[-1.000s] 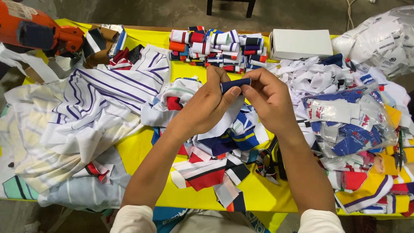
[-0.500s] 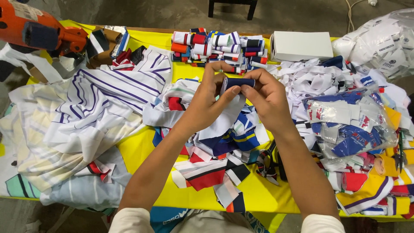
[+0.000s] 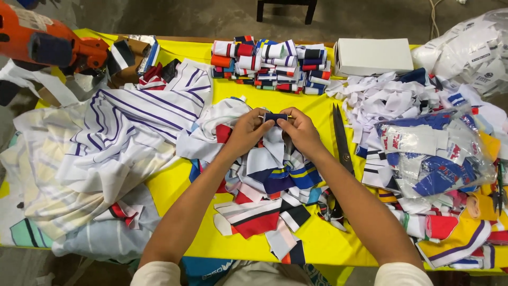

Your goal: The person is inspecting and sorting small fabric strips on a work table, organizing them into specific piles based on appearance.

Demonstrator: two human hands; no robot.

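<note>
Pinching navy strip (image 3: 275,117) — left hand (image 3: 247,131), right hand (image 3: 299,131).

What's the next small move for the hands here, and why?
Probably set the dark blue strip on the stack of folded strips at the table's far edge. Both hands, left hand and right hand, pinch it folded small, like those stacked pieces.

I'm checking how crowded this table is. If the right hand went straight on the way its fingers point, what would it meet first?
The right hand points up and left, toward the left hand. It would meet first the small dark blue fabric piece both hands pinch, then the left hand's fingers.
</note>
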